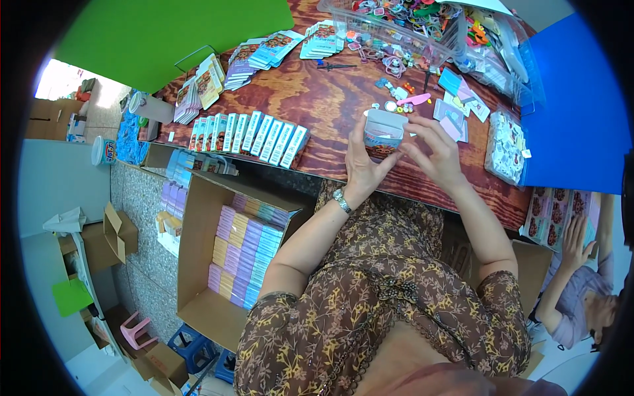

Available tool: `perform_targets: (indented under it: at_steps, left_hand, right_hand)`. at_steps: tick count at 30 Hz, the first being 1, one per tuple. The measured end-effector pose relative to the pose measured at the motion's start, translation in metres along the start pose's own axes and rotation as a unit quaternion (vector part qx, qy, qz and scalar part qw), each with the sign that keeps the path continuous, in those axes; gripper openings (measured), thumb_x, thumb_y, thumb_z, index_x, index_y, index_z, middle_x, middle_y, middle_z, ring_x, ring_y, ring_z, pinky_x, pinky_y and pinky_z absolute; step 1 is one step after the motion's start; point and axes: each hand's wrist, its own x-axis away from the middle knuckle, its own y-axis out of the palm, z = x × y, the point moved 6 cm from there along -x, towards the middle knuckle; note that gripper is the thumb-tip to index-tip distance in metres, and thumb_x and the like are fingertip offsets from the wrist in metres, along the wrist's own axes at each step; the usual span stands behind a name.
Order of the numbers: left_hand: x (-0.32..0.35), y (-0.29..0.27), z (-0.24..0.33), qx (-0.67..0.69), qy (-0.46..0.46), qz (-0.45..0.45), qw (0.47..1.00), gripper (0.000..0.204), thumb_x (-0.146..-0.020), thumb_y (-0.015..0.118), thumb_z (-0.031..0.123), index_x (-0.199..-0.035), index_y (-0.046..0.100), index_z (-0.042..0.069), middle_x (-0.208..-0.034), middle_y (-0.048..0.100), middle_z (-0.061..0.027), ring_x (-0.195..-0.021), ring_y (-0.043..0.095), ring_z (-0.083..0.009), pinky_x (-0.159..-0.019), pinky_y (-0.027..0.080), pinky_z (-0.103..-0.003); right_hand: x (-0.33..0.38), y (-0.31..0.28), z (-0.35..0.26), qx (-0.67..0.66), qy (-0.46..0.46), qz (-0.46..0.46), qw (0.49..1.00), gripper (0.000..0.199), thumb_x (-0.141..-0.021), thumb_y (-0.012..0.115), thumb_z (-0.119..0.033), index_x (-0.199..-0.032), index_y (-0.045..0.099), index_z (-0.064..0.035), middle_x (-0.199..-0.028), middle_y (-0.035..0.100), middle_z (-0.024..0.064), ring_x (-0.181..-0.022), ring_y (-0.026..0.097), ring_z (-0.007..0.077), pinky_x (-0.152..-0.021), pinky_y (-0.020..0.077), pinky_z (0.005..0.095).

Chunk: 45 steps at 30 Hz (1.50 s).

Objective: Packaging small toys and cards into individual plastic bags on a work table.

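Note:
A small light-blue and white carton box [384,135] stands at the table's near edge, its top end open and its pale inside showing. My left hand [362,162] grips it from the left, the thumb across the lower front. On the other side, my right hand [436,150] has its thumb and fingers bent against the box's right side and rim. Just beyond the box lie a pink plastic piece [414,99] and several tiny trinkets [391,105]. To the left, a row of similar closed boxes [249,135] leans along the table edge.
Flat cartons [274,47] lie in stacks at the far left. A clear bin [396,30] of colourful trinkets stands at the back, and a bag of white pieces [507,148] at the right. Below sits an open cardboard box [198,264] of packed cartons. Another person's hand [576,243] is at right.

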Motion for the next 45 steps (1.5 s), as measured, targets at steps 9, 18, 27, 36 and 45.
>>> perform_targets:
  at_steps: [9,18,27,36,45]
  left_hand:
    - [0.005,-0.002,-0.003,-0.022,0.128,-0.116,0.985,0.076,-0.075,0.086,0.012,-0.140,0.047,0.010,-0.125,0.058,-0.0190,-0.111,0.060,-0.0397,-0.088,0.052,-0.045]
    - [0.034,0.018,-0.005,-0.071,0.040,-0.157,0.984,0.084,-0.070,0.088,0.014,-0.139,0.042,0.002,-0.139,0.048,-0.0263,-0.127,0.049,-0.0437,-0.104,0.043,-0.048]
    - [0.037,0.029,-0.007,-0.086,0.038,-0.172,0.981,0.084,-0.073,0.089,0.015,-0.140,0.040,0.002,-0.141,0.045,-0.0238,-0.129,0.048,-0.0387,-0.106,0.042,-0.045]
    - [0.036,0.035,-0.003,-0.090,0.038,-0.202,0.974,0.087,-0.072,0.089,0.014,-0.142,0.039,0.003,-0.138,0.047,-0.0219,-0.127,0.050,-0.0369,-0.104,0.043,-0.044]
    - [0.034,0.036,-0.003,-0.103,0.045,-0.208,0.972,0.087,-0.072,0.089,0.013,-0.142,0.039,0.001,-0.139,0.047,-0.0220,-0.127,0.051,-0.0372,-0.103,0.044,-0.044]
  right_hand:
    - [0.045,0.019,0.034,-0.106,0.117,0.006,0.987,0.028,-0.087,0.076,-0.006,-0.115,0.073,-0.0059,-0.112,0.068,0.0110,-0.082,0.070,0.0171,-0.068,0.0569,0.0284]
    - [0.075,0.032,0.025,-0.062,0.083,-0.026,0.994,0.031,-0.085,0.076,-0.010,-0.116,0.070,-0.0074,-0.105,0.064,0.0118,-0.091,0.067,0.0279,-0.076,0.0556,0.0360]
    - [0.112,-0.147,0.153,0.208,0.308,0.124,0.920,0.026,-0.093,0.067,-0.016,-0.115,0.070,-0.0032,-0.106,0.073,0.0166,-0.094,0.072,0.0307,-0.080,0.0559,0.0379]
    - [0.159,-0.211,0.266,0.288,0.510,0.092,0.806,0.045,-0.086,0.074,-0.040,-0.119,0.072,-0.0104,-0.105,0.071,0.0191,-0.098,0.070,0.0339,-0.087,0.0539,0.0445]
    - [0.158,-0.203,0.250,0.350,0.516,0.006,0.782,0.025,-0.095,0.064,-0.032,-0.114,0.073,-0.0191,-0.119,0.064,0.0128,-0.109,0.065,0.0334,-0.092,0.0517,0.0460]
